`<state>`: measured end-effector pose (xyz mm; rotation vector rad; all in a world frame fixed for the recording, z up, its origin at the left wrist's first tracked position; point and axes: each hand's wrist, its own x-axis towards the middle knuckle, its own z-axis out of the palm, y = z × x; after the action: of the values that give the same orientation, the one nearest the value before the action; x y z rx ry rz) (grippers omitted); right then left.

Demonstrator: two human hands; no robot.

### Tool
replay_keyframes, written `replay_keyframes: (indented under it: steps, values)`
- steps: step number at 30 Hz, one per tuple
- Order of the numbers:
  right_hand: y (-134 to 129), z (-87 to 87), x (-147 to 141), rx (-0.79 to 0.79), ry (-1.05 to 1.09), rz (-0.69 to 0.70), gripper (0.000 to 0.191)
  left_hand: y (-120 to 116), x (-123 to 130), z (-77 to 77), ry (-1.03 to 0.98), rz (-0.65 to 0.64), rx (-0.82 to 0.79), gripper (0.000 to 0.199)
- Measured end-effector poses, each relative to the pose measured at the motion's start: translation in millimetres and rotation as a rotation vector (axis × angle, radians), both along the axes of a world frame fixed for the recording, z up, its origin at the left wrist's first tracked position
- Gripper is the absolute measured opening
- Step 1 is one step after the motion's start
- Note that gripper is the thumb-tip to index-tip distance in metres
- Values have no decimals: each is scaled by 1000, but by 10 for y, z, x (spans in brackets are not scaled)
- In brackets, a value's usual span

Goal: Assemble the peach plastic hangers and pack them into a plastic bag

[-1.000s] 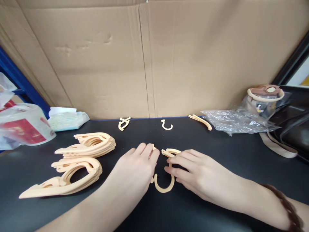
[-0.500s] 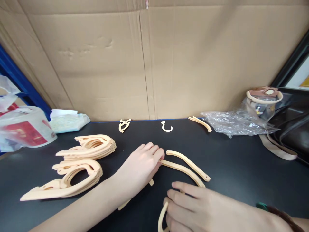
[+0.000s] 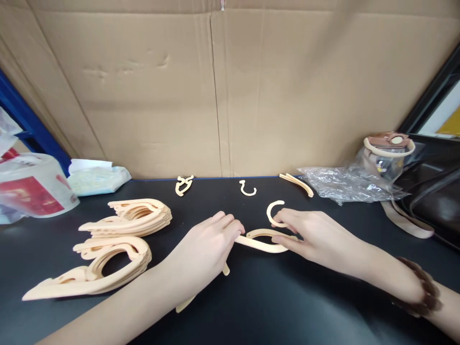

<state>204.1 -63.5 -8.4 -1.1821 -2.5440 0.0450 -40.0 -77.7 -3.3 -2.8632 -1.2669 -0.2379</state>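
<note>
Near the middle of the table, my left hand (image 3: 215, 242) is closed over the left end of a curved beige hanger arm (image 3: 260, 245). My right hand (image 3: 311, 235) has a beige hanger hook (image 3: 272, 211) in its fingers, the curl pointing up. Its thumb also reaches the right end of that hanger arm. Just behind lies a second hanger arm (image 3: 264, 233), partly covered by the right fingers. Under my left hand and forearm, ends of other beige pieces (image 3: 225, 270) stick out; the rest of them is hidden.
Two stacks of folded beige hangers (image 3: 132, 218) (image 3: 104, 268) lie at left. Along the back are small hanger pieces (image 3: 184, 185), a loose hook (image 3: 247, 188) and thin curved arms (image 3: 298, 184). Clear plastic wrap (image 3: 334, 184), a strapped bottle (image 3: 388, 153), a tissue pack (image 3: 97, 178) and a bagged tub (image 3: 36, 187) stand around.
My right hand has moved up and away from the front edge, bringing the hook to the hanger arms. The front arm's right end has swung away from me. My left hand stays about in place.
</note>
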Motion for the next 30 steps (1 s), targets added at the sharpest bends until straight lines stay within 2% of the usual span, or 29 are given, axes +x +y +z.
replay_keyframes:
  steps: [5,11,16,19,24,26,30]
  values:
    - [121,-14,50,-215,19,-23,37,-26,-22,-5,-83,26,-75,31]
    - [130,50,89,-346,109,5,42,-6,-45,42,-401,138,-334,32]
    - [77,53,36,-344,22,177,42,47,-66,20,-430,246,-333,34]
    - [55,7,18,-381,68,223,28,57,-60,21,-398,283,-298,39]
    - [45,-47,15,-368,118,256,22,57,-47,57,-261,317,-169,44]
    - [37,-47,8,-341,96,256,22,67,-53,53,-336,309,-186,43]
    - [14,-35,-12,-276,30,244,30,114,-77,7,-571,287,-340,34]
